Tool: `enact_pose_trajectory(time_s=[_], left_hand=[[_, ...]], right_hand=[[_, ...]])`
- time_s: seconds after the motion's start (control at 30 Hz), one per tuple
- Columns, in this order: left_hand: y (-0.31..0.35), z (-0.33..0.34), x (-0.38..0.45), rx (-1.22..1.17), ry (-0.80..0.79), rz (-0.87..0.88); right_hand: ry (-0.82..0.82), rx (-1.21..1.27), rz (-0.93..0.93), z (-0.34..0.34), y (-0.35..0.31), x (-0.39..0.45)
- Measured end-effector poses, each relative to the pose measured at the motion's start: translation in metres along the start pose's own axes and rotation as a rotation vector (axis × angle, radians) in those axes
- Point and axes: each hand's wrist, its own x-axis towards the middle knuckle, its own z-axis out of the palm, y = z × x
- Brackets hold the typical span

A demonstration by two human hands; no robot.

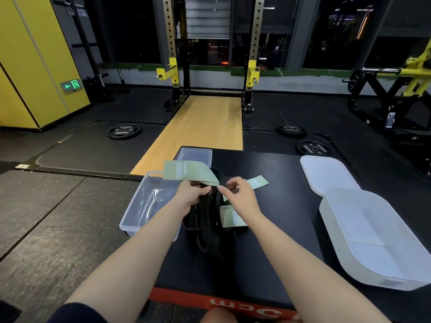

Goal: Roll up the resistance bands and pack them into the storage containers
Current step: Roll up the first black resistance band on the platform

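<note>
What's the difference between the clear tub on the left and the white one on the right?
The clear tub is see-through and deep with straight walls; the frosted white container is cloudy, wider and shallower, with rounded corners. The clear tub sits beside the left hand at the platform's left edge; the white container lies off to the right, past the right hand. Both are open, with nothing visible inside.

We see a pale green band [190,172] lifted, curling above tangled black bands [205,220] on the tabletop [279,206], between a clear open container [149,203] and a frosted one [373,238].
</note>
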Motion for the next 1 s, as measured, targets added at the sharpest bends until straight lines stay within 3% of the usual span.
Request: enact_pose_trajectory(time_s=[0.1,0.2,0.27,0.4,0.5,0.57,0.67,0.73,0.83,1.0], left_hand=[[0.002,-0.003,0.001,0.231,-0.064,0.043],[0.003,0.000,0.000,0.350,-0.123,0.028],[0.003,0.002,-0.002,0.370,-0.120,0.008],[0.000,-0.004,-0.001,0.343,-0.078,-0.042],[-0.004,-0.011,0.003,0.256,-0.049,-0.061],[-0.005,-0.012,0.004,0.208,-0.041,-0.057],[-0.001,-0.011,0.003,0.131,-0.059,-0.072],[0.004,-0.010,0.002,0.062,-0.111,-0.100],[0.011,-0.008,0.000,-0.027,-0.195,-0.106],[0.014,-0.006,-0.011,0.088,-0.288,0.003]], right_hand=[[-0.043,-0.068,-0.191,0.001,-0.009,0.009],[-0.233,-0.082,-0.160,0.002,-0.018,0.017],[-0.177,-0.064,-0.096,0.002,-0.016,0.022],[0.048,0.022,0.055,-0.004,0.000,0.025],[0.105,-0.033,0.175,-0.010,0.014,0.026],[0.049,-0.067,0.250,-0.010,0.020,0.027],[-0.168,-0.218,0.275,-0.001,0.023,0.025],[-0.155,-0.297,0.247,0.004,0.020,0.022],[-0.012,-0.174,0.108,0.006,0.006,0.019],[-0.243,0.167,0.189,0.010,-0.016,0.016]])
